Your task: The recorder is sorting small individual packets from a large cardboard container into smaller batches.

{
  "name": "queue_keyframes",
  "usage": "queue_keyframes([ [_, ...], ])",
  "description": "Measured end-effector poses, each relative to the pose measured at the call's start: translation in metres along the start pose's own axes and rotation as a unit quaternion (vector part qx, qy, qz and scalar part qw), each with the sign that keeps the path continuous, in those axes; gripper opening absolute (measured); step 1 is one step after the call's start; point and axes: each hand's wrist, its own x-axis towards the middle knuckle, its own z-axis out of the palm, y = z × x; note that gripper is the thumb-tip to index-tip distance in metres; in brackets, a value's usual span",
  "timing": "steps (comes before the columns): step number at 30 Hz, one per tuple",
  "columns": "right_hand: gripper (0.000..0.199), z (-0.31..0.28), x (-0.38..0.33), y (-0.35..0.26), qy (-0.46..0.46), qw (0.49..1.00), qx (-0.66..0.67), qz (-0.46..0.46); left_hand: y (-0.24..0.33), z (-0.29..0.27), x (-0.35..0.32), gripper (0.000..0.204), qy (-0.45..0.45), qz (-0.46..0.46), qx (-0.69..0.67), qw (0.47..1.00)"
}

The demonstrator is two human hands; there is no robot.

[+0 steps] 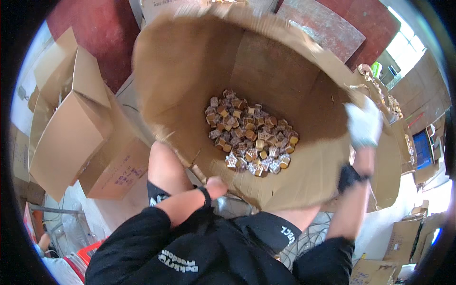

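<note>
A large, deep cardboard carton (285, 61) stands between my legs, its mouth tilted towards me. On its bottom lies a heap of small brown and tan blocky pieces (251, 135), some with whitish patterned faces; their exact kind is unclear. My left hand (216, 187), bare with a black wristband, is closed at the carton's near edge, its fingers partly hidden. At the right rim my right hand (365, 122), in a white glove, grips the cardboard; it is slightly blurred by motion.
An open cardboard box (114, 168) with raised flaps stands to the left. Reddish boards (327, 28) lie beyond the carton. Cables (308, 237) run over the floor by my right leg. More boxes (403, 242) and a blue screen (422, 149) are at right; a red crate (90, 251) is lower left.
</note>
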Motion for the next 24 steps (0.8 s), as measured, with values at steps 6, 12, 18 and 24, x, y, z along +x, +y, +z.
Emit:
queue_keyframes([
  [6, 0.031, -0.158, -0.079, 0.200, 0.225, 0.968, 0.097, 0.050, 0.009, -0.046, -0.040, 0.021, -0.048, 0.141, -0.174, 0.973],
  [12, 0.040, -0.039, 0.006, 0.088, 0.118, 0.962, -0.244, -0.047, -0.035, -0.036, -0.025, 0.046, -0.039, -0.017, 0.001, 0.999],
  [18, 0.035, 0.025, 0.054, 0.082, 0.044, 0.915, -0.389, -0.096, -0.047, -0.045, 0.004, 0.044, 0.177, -0.120, 0.143, 0.966],
  [24, 0.034, 0.082, 0.020, 0.089, 0.308, 0.855, -0.336, -0.246, -0.087, -0.024, 0.008, 0.023, -0.057, 0.008, 0.066, 0.996],
])
